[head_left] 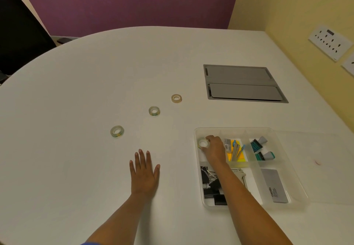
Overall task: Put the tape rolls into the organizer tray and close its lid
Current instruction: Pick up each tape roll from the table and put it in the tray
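Observation:
A clear plastic organizer tray (233, 129) lies on the white table at the right, its clear lid (325, 168) swung open flat to the right. My right hand (214, 149) reaches into the tray's far-left compartment, fingers closed around a clear tape roll (202, 143). Three more rolls lie loose on the table in a diagonal line: a clear one (117, 131), another clear one (154, 111), and a tan one (176, 98). My left hand (144, 173) rests flat on the table, palm down, fingers spread, holding nothing.
The tray also holds black binder clips (208, 185), a stapler part, yellow notes with pens (236, 150), teal stamps (262, 149) and a grey box (274, 185). A grey cable hatch (243, 82) is set in the table behind. A yellow wall with sockets (329, 42) stands right; a black chair (17, 34) far left.

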`<move>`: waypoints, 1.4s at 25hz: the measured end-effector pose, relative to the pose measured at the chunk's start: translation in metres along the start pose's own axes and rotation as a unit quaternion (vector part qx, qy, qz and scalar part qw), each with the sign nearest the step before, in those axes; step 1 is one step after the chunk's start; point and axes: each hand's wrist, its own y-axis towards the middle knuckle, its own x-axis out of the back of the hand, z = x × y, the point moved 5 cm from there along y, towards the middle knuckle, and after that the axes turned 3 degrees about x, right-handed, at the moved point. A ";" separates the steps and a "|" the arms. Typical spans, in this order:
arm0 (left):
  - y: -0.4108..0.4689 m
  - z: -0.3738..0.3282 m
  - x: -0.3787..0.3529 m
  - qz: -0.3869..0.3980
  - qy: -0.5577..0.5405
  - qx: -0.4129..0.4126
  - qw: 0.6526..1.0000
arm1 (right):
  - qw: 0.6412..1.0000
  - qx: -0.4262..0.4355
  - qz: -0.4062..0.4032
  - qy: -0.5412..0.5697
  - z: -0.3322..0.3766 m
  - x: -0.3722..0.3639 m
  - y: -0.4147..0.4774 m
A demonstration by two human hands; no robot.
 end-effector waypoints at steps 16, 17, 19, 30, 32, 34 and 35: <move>0.037 -0.007 0.002 -0.020 -0.012 -0.074 0.997 | 0.993 0.100 -0.068 -0.010 0.080 0.000 0.023; 0.043 -0.007 0.002 -0.023 -0.008 -0.077 0.997 | 0.993 0.108 -0.053 -0.019 0.089 -0.008 0.032; 0.052 -0.009 0.002 -0.032 -0.003 -0.082 0.996 | 0.992 0.119 -0.026 -0.044 0.106 -0.026 0.052; 0.101 -0.018 0.005 -0.053 -0.022 -0.093 0.994 | 0.966 0.128 0.056 -0.216 0.131 -0.078 0.178; 0.102 -0.019 0.004 -0.054 -0.024 -0.092 0.994 | 0.964 0.118 0.071 -0.226 0.127 -0.080 0.189; 0.101 -0.019 0.005 -0.055 -0.026 -0.091 0.994 | 0.966 0.115 0.058 -0.222 0.123 -0.080 0.192; 0.101 -0.019 0.005 -0.053 -0.026 -0.090 0.994 | 0.969 0.114 0.045 -0.214 0.121 -0.079 0.191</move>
